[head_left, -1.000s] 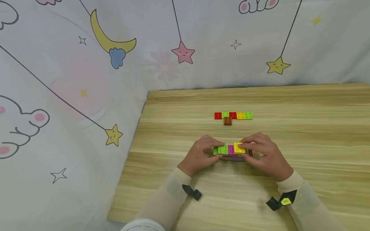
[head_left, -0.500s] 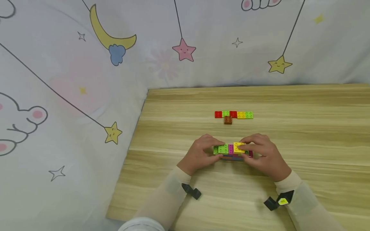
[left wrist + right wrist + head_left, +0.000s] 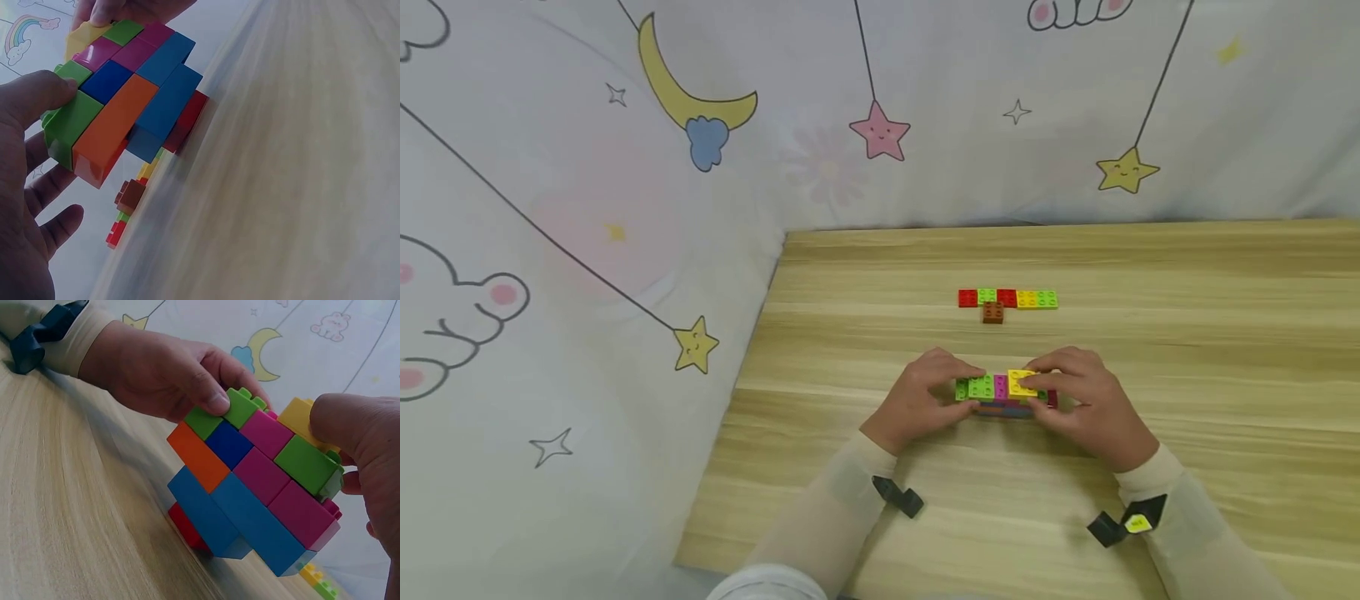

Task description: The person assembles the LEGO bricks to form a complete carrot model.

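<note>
A stacked wall of toy building bricks stands on the table in front of me, in orange, blue, magenta and green above a red brick at its foot. My left hand pinches its left end, thumb on the near side of a light green brick and fingers behind. On top, toward the right, sits a yellow brick. My right hand pinches that brick, its thumb against the near face. Its underside is hidden, so I cannot tell whether it is fully seated.
Behind the wall lies a row of red, green and yellow bricks, with a brown brick at its front. The wooden table meets a cartoon-printed cloth at its back and left edges.
</note>
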### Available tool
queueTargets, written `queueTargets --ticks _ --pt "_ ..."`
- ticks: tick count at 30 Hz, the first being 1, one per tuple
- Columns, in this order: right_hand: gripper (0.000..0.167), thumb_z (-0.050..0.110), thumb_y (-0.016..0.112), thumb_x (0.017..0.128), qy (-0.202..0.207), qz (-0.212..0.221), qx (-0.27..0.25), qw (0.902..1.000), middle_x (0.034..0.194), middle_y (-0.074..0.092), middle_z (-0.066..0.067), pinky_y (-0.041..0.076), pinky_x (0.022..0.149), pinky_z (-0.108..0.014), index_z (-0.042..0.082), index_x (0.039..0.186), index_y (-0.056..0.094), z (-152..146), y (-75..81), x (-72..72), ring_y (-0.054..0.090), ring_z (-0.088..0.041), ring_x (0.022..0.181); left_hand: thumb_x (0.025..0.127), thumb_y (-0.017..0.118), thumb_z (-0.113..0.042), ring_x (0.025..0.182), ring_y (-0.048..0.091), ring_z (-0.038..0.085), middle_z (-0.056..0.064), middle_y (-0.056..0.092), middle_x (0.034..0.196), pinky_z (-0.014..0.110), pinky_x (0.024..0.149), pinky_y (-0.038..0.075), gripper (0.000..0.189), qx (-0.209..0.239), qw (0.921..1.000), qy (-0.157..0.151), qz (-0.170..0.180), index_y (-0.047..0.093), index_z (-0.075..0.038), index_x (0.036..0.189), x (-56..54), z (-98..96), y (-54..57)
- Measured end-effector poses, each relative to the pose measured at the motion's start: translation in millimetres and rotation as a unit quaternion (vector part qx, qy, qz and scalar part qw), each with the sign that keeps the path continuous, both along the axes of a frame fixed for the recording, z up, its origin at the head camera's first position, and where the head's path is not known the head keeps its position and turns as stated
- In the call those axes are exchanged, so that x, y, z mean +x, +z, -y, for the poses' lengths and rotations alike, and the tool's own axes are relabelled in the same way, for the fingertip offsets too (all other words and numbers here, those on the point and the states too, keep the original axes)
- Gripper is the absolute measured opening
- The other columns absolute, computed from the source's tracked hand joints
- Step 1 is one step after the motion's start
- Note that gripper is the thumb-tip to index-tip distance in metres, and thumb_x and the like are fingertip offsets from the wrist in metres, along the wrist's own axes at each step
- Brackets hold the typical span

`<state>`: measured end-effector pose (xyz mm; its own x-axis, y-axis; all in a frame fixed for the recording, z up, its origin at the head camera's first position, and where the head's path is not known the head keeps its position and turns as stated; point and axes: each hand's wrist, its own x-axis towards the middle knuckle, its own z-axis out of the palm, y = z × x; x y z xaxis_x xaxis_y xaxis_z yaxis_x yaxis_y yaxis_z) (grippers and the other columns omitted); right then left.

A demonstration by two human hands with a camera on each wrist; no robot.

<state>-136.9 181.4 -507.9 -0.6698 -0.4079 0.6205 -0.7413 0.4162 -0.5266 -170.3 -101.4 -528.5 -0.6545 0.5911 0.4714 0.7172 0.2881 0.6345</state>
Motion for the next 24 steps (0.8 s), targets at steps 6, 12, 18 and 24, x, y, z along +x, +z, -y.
queueTargets --ticks 6,12,18,24 --pt "0.032 0.008 0.085 0.076 0.000 0.000 -0.009 1.0000 0.113 0.073 -0.003 0.037 0.100 -0.030 0.014 0.107 0.082 -3 3.2 3.1 0.063 -0.023 0.104 0.086 0.086 -0.023 0.108 0.059 0.006 -0.009 0.074 0.115 0.020 0.098 0.048 0.039 -0.010 0.9999 0.002 -0.007 0.075 -0.018 0.123 -0.6 -3.0 -0.6" --pt "0.054 -0.004 0.090 0.066 -0.011 0.024 -0.030 0.9992 0.115 0.074 -0.002 0.039 0.103 -0.019 0.013 0.116 0.079 -1 0.9 6.2 0.063 -0.017 0.109 0.086 0.087 -0.022 0.108 0.060 0.008 -0.006 0.073 0.116 0.027 0.095 0.052 0.047 -0.002 1.0000 0.009 -0.003 0.072 -0.013 0.130 0.6 -1.9 0.9" --pt "0.058 0.000 0.093 0.066 -0.028 0.041 -0.027 0.9984 0.114 0.075 -0.003 0.040 0.104 -0.017 0.012 0.121 0.076 -1 -4.5 7.0 0.063 -0.017 0.109 0.090 0.080 -0.013 0.110 0.064 0.020 0.001 0.073 0.120 0.044 0.091 0.055 0.046 0.062 0.9949 0.006 0.079 0.068 -0.006 0.134 -7.8 3.3 -5.1" --pt "0.055 0.007 0.094 0.070 -0.036 0.069 -0.013 0.9969 0.115 0.075 -0.001 0.039 0.105 -0.017 0.013 0.121 0.076 -3 -6.3 6.5 0.063 -0.017 0.111 0.096 0.072 -0.009 0.109 0.063 0.024 0.000 0.073 0.121 0.044 0.092 0.052 0.036 0.087 0.9826 0.057 0.154 0.070 -0.005 0.131 -31.5 7.6 -9.8"
